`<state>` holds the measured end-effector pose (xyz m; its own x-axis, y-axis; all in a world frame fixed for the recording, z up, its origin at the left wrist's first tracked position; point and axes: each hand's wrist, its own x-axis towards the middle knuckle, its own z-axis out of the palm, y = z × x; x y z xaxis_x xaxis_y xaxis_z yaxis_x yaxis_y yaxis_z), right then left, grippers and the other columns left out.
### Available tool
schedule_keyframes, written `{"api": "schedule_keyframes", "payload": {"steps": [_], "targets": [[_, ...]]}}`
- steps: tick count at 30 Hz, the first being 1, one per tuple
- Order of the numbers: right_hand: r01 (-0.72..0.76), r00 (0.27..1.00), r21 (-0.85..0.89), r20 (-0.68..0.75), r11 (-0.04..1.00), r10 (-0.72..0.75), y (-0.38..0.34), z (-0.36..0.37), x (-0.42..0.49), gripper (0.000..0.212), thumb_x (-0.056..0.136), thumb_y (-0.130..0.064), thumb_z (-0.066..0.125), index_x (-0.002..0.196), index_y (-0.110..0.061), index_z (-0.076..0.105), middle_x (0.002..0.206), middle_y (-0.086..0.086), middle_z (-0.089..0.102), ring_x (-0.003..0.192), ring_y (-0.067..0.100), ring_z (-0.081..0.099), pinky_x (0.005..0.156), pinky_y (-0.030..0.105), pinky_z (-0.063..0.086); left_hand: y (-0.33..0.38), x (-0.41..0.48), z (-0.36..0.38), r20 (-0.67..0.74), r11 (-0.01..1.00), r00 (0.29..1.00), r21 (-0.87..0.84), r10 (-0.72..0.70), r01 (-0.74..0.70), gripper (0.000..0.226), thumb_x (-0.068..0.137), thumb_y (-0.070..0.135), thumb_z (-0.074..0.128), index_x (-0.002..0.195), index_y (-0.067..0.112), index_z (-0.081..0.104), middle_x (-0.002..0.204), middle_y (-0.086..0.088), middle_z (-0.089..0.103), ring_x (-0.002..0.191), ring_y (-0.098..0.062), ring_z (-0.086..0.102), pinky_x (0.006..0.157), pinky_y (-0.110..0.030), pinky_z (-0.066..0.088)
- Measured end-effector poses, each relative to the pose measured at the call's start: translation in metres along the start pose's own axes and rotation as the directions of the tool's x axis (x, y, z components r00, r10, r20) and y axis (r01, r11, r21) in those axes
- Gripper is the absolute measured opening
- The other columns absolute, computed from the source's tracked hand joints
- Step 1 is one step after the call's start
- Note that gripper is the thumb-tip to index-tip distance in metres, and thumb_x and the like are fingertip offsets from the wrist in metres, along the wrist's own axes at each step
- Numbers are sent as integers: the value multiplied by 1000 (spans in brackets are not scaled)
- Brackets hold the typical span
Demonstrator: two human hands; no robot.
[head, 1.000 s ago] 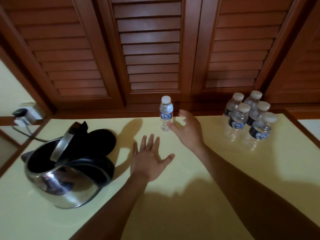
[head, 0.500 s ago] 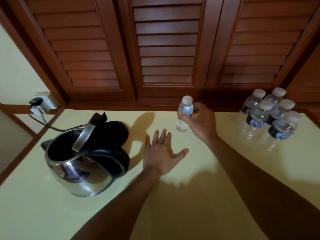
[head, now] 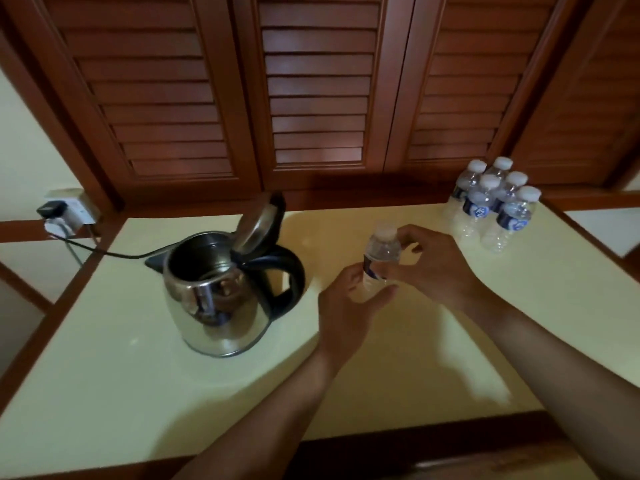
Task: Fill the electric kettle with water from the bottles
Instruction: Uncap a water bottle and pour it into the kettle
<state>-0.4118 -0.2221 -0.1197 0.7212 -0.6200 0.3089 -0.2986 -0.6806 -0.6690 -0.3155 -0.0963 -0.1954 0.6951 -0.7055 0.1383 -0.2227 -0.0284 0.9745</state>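
Note:
A steel electric kettle (head: 221, 299) with a black handle stands on the cream counter, its lid tipped open. To its right, above the counter, both hands hold one small clear water bottle (head: 381, 252) with a white cap on. My left hand (head: 349, 306) wraps the bottle's lower part. My right hand (head: 436, 268) grips its upper body, fingers close to the cap. Several more capped bottles (head: 491, 209) stand grouped at the back right of the counter.
The kettle's black cord (head: 114, 252) runs left to a wall socket (head: 65, 211). Brown louvred wooden doors (head: 318, 88) rise behind the counter (head: 433, 358). The counter's front edge is trimmed in dark wood.
My right hand took the single bottle from the back of the counter and brought it nearer. My left hand rose from the counter and closed on its lower part. The view shifted left.

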Motion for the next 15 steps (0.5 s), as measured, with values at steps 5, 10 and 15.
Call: {"api": "schedule_keyframes", "payload": {"steps": [5,10,15], "targets": [[73,997,-1,20,997,-73,-68,17,-39,40,65,-42,89,96,-31,68,93,-18,69,92,3,60,75,12,39,23,-45,-58,21,989,1000,-150,12,-9,35,77,27,87,105,34,67,97,14,75,94,1,69,83,-18,53],[105,990,35,90,994,-107,-132,47,-61,50,68,-65,77,105,-33,67,98,-18,69,93,5,62,72,13,41,23,-79,-134,-3,996,999,-87,33,-33,39,72,33,90,104,26,69,92,12,77,84,-2,72,77,-25,59],[206,973,-97,-89,974,-215,-208,69,-65,43,85,-67,57,77,-25,65,71,-10,65,66,9,60,55,21,39,23,-104,-208,-67,992,990,27,126,-125,35,70,37,90,97,27,70,82,15,76,72,-1,72,67,-27,61]]}}
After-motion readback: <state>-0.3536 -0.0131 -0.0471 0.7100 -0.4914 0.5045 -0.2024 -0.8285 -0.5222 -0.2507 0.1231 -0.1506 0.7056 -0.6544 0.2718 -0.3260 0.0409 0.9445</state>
